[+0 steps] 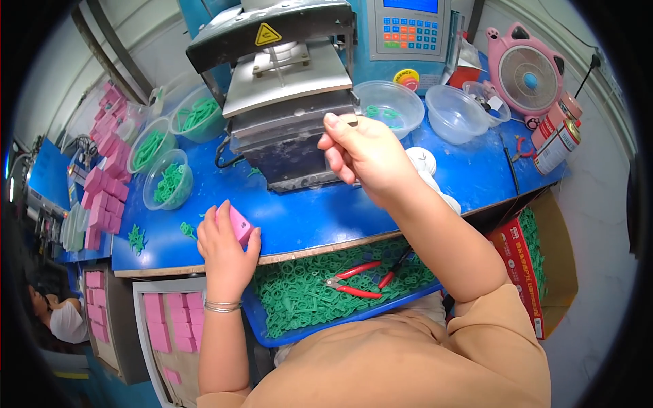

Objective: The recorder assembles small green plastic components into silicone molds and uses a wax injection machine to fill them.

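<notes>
My left hand (226,239) rests on the blue table near its front edge, its fingers closed round a pink block (238,226). Small green plastic pieces (188,230) lie just beside it. My right hand (367,153) is raised before the heat press (289,85), thumb and fingers pinched together. A small dark bit shows at its fingertips, too small to name. Below the table edge, a blue tray (272,342) holds a heap of green pieces, with red-handled cutters (357,280) lying on top.
Clear bowls with green pieces (168,180) stand at the left, near stacked pink blocks (105,200). Behind my right hand are further clear bowls (456,112), a pink fan (525,71) and spray cans (558,146). A red carton (520,272) stands at the right.
</notes>
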A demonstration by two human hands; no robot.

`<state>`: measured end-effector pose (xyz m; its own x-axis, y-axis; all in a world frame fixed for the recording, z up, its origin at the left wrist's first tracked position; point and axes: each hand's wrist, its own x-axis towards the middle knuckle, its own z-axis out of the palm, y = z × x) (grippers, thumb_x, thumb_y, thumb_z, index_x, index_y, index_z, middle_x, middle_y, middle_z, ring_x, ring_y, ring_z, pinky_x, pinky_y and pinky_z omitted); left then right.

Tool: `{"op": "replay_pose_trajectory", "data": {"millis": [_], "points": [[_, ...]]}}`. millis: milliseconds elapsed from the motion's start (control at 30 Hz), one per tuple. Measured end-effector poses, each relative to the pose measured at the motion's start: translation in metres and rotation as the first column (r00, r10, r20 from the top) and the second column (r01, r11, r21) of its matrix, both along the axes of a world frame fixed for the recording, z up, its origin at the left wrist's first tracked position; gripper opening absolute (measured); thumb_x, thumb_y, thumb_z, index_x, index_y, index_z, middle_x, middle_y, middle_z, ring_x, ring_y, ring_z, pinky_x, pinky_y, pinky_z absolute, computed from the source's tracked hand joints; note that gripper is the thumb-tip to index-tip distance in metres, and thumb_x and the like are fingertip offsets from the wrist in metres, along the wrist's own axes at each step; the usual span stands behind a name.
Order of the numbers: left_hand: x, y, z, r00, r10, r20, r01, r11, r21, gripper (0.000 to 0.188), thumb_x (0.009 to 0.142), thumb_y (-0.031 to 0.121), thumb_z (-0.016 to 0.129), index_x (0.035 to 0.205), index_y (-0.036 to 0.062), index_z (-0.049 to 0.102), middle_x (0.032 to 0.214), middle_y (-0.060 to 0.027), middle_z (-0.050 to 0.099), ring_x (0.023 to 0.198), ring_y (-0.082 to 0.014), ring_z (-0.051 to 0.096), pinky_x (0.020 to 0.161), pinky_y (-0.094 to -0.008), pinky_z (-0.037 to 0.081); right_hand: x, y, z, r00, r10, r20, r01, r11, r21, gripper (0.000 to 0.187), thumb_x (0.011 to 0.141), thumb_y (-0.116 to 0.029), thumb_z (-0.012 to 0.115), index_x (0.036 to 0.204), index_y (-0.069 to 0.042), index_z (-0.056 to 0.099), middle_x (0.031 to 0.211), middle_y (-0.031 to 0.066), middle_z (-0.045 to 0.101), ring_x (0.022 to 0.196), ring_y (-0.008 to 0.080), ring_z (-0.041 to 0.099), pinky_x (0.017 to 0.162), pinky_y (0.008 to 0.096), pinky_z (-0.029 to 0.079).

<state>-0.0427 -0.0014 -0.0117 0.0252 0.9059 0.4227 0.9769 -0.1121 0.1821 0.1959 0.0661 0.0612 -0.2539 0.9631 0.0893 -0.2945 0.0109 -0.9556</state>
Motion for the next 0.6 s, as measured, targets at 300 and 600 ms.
{"op": "replay_pose_trajectory", "data": {"millis": [300,600], "points": [[-0.026,-0.012,-0.002,0.975,-0.07,0.211,0.043,0.991,0.129,0.08,0.062,0.021,0.078,0.126,-0.0016,0.036,0.119,-0.02,0.044,0.109,-0.037,0.041,0.095,-0.0446,0.034,-0.017,-0.002,-0.023,0.997,-0.05,-0.051,0.052,0.998,0.043,0.039,0.092,-0.039,0.049,0.072,-0.006,0.055,0.05,-0.0015,0.045,0.041,0.0054,0.038,0.038,0.0193,0.028],[-0.153,-0.141,-0.026,0.892,0.452,-0.016,-0.428,0.857,0.288,0.083,0.059,0.014,0.075,0.129,-0.0002,0.033,0.125,-0.0204,0.042,0.116,-0.0375,0.037,0.1,-0.0457,0.029,-0.029,-0.03,-0.086,0.583,-0.337,0.739,-0.195,0.826,0.53,0.026,0.079,-0.013,0.065,0.064,0.001,0.049,0.057,0.0107,0.044,0.051,0.0198,0.042,0.048,0.0318,0.032]]}}
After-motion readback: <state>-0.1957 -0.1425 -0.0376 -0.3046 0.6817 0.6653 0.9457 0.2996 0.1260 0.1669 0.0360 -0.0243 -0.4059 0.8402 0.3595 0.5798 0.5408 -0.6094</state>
